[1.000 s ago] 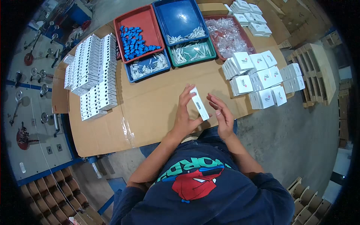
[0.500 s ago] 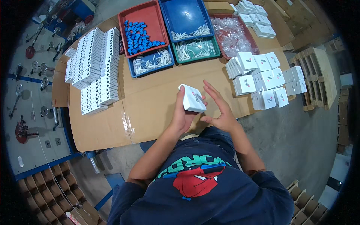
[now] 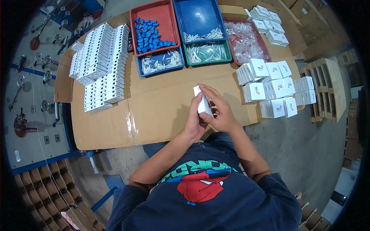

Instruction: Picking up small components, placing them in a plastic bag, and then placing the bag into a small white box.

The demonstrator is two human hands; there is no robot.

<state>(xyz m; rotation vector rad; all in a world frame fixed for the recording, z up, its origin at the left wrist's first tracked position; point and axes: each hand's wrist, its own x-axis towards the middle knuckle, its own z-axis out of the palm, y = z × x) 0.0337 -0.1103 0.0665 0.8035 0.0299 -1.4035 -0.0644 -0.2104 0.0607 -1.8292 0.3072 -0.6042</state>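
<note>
Between my two hands, above the near middle of the cardboard-covered table (image 3: 162, 115), is a small white box (image 3: 204, 104), tipped so that a narrow side faces up. My left hand (image 3: 194, 121) grips it from the left, thumb along its edge. From the right, my right hand (image 3: 220, 113) closes on it, with the fingers over the far end and the thumb at the near end. The box's broad printed face is mostly hidden by my right hand.
Long stacks of white boxes (image 3: 101, 69) stand at the left. Red tray (image 3: 163, 21) holds blue pieces; the blue tray (image 3: 196, 17) and green tray (image 3: 227, 58) hold white pieces. Clear plastic (image 3: 246, 42) fills another tray. More white boxes (image 3: 273, 86) stand right, near wooden pallets (image 3: 327, 88).
My right hand, apart from the box before, has come in from the right and closed on it. The box has turned from showing its broad face to showing a narrow side.
</note>
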